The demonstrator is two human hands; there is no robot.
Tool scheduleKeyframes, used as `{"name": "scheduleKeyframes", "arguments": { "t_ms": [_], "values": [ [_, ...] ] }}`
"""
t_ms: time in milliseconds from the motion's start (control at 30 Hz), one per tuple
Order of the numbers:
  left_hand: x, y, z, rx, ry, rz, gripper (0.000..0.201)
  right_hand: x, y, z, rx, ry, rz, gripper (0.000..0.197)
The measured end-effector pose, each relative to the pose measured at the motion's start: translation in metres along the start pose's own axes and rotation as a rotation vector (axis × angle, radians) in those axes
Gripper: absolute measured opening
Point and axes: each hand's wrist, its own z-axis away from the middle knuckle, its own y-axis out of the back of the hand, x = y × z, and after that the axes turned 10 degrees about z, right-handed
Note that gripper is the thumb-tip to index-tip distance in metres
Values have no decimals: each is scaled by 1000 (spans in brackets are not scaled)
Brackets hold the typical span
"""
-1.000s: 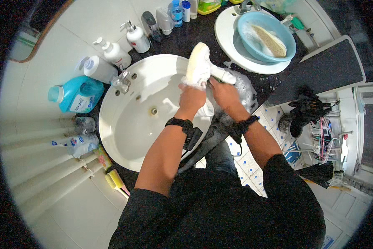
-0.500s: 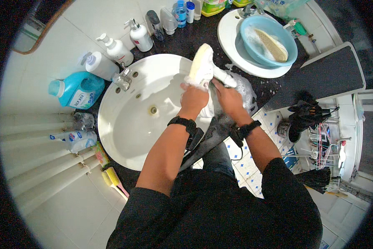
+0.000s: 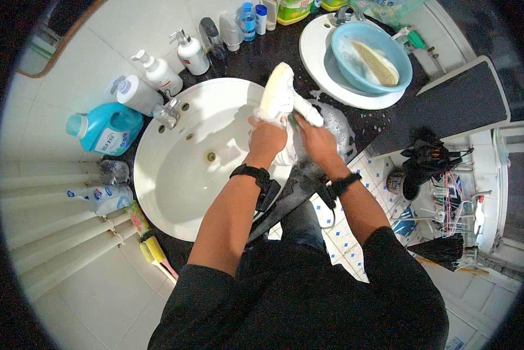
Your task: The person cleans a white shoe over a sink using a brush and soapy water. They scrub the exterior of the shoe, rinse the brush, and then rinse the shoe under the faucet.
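1. The white shoe (image 3: 278, 90) looks wet and is thickly coated with suds; its pale-yellow sole edge faces left, and one end points up and away from the person.
2. It is held above the right rim of the nearer basin (image 3: 174, 175). A white, foamy strip (image 3: 307, 109) juts out to its right; I cannot tell whether it is part of the shoe.
3. The left hand (image 3: 268, 139) is closed around the shoe. The right hand (image 3: 318, 142) has its fingers curled beside it, next to a small green piece (image 3: 292, 121); what these fingers pinch is hidden.
4. Counted: two shoes, the second shoe (image 3: 378, 64) lying sole up in suds in one light-blue tub (image 3: 403, 55); two white basins, the tub resting in the farther basin (image 3: 311, 52).
5. Three white bottles (image 3: 163, 76) and one teal jug (image 3: 111, 128) stand on the black table (image 3: 253, 61), where foam (image 3: 339, 125) is spread right of the hands.
6. Against half a second ago, both hands and the shoe keep nearly the same pose; more of the green piece shows, and the tub's shoe lies as it did.
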Motion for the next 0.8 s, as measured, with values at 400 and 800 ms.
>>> {"name": "scheduleKeyframes", "arguments": {
  "t_ms": [400,800],
  "values": [
    [-28,-14,-22,82,-150,-160,70,-5,4,57,-16,-70,-120,45],
    [-2,0,-3,47,20,-74,66,-2,3,46,65,-105,-220,40]
  ]
}}
